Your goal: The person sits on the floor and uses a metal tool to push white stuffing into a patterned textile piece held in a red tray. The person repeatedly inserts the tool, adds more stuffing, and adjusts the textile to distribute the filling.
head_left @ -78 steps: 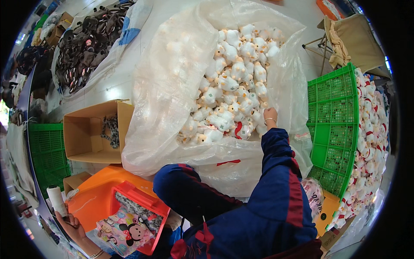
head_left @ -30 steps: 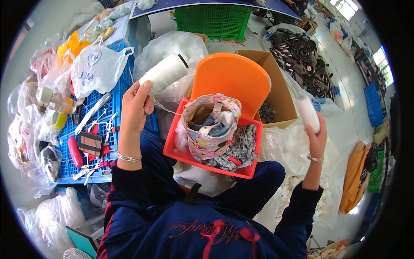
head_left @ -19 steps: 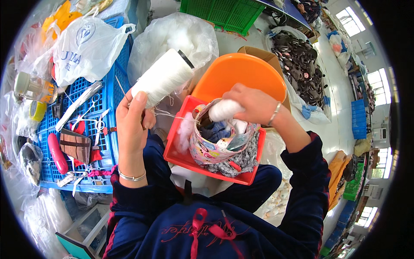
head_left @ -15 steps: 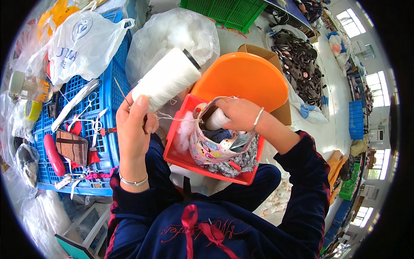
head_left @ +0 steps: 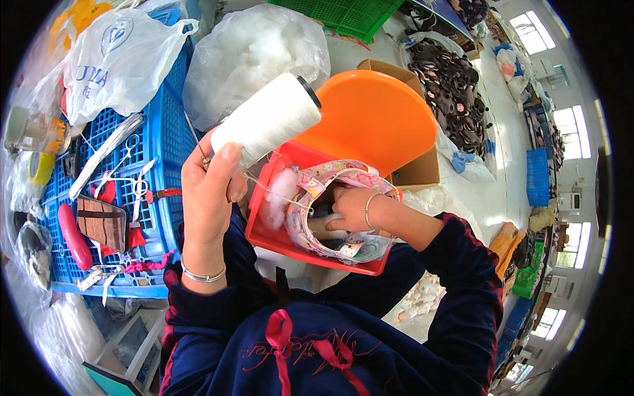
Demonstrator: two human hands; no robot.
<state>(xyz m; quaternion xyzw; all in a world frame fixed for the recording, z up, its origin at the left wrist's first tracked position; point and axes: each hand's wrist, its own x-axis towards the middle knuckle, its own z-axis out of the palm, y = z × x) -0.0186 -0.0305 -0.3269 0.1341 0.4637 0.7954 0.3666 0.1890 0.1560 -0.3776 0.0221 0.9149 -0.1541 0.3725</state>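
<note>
My left hand [head_left: 212, 175] holds up a large white cone of thread [head_left: 271, 119], tilted, its black core end pointing up and right. A thin pointed metal tool [head_left: 192, 132] sticks out beside the fingers. Loose white thread hangs from this hand toward a round fabric pouch [head_left: 298, 228] with a colourful print. My right hand [head_left: 356, 210] reaches inside the pouch, fingers curled, the thumb against a pale spool of thread [head_left: 319, 228]; some fingertips are hidden. The pouch sits in a red plastic bin [head_left: 262, 232] on my lap, next to a tuft of white stuffing [head_left: 282, 191].
On the left, a blue crate [head_left: 166, 198] carries scissors [head_left: 139, 188], a pink oblong object [head_left: 74, 236] and a wood-patterned phone-like slab [head_left: 101, 224]. Beyond the bin stand an orange plastic seat or lid [head_left: 370, 122], a cardboard box [head_left: 417, 173] and a clear bag of stuffing [head_left: 257, 49].
My right hand has gone deeper into the pouch, taking the pale spool lower. The pouch opening is wider and tilted toward me. The thread cone in my left hand has shifted slightly right.
</note>
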